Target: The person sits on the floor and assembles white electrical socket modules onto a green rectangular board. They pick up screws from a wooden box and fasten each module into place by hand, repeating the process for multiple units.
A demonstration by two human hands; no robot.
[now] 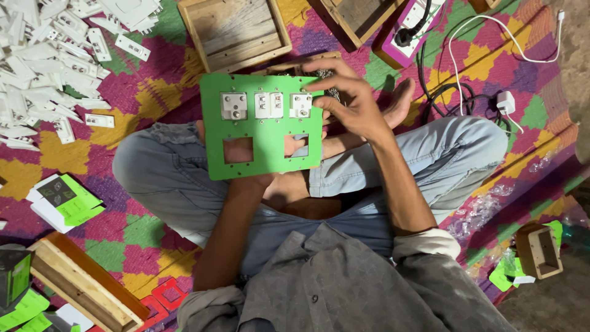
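Over crossed legs, right hand [350, 101] fingers pinching green panel [261, 126] (three sockets fitted), left hand hidden beneath.

Panel: flat green rectangular plastic plate [261, 163], smooth, matt.
Fittings: white plastic switch and socket modules [268, 105], slight sheen.
Tray at 12 o'clock: shallow bare wooden box [234, 32], rough grain.
Floor cover: multicoloured woven cloth mat [132, 230], coarse.
Trousers: faded blue denim jeans [161, 178], matt.

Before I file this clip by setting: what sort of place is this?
Probably a home or small floor workshop for assembling electrical switchboards. The person sits cross-legged on a patterned mat, holding a green panel fitted with sockets, with a heap of white switches and wooden boxes around.
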